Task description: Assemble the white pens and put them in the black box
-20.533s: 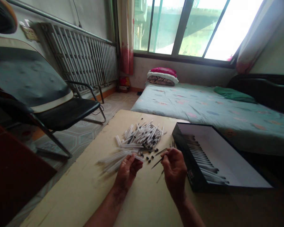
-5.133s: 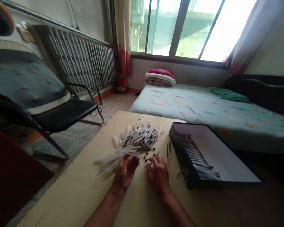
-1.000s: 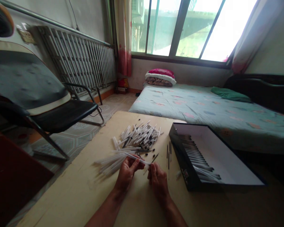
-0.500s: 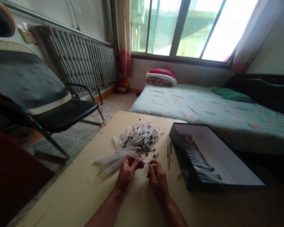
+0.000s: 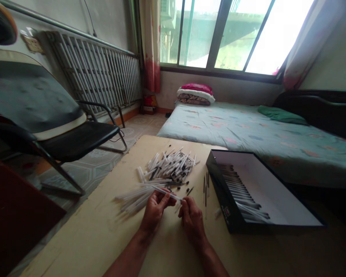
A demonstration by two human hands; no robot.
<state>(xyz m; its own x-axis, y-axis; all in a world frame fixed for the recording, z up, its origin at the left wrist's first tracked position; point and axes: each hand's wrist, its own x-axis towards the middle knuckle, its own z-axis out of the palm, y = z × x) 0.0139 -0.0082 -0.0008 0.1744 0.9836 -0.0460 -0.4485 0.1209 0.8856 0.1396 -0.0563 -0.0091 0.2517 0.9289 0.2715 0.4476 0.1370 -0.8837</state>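
Note:
My left hand (image 5: 155, 211) is closed around a slim, translucent white pen barrel (image 5: 161, 189), thumb on top. The barrel slants down to the right, its left end lying over the pile side. At its right end the fingers of my right hand (image 5: 192, 215) are pinched together; any small part inside them is hidden. Beside my left hand lies a sheaf of long clear tubes (image 5: 132, 198). Beyond both hands is a heap of white pen parts (image 5: 174, 163), mixed with black pieces. Small black plugs (image 5: 187, 183) lie loose in front of my right hand.
Right of my hands, several thin dark refills (image 5: 205, 188) lie on the cream table (image 5: 103, 231). A black box (image 5: 223, 200) with a white inside holds a row of pens (image 5: 240, 192). A bed (image 5: 236, 123) stands behind the table; a chair (image 5: 75, 138) is at left.
Since five seconds ago, my right hand has gone from resting spread by the plugs to pinching the barrel's end. Over the last second both hands have barely moved.

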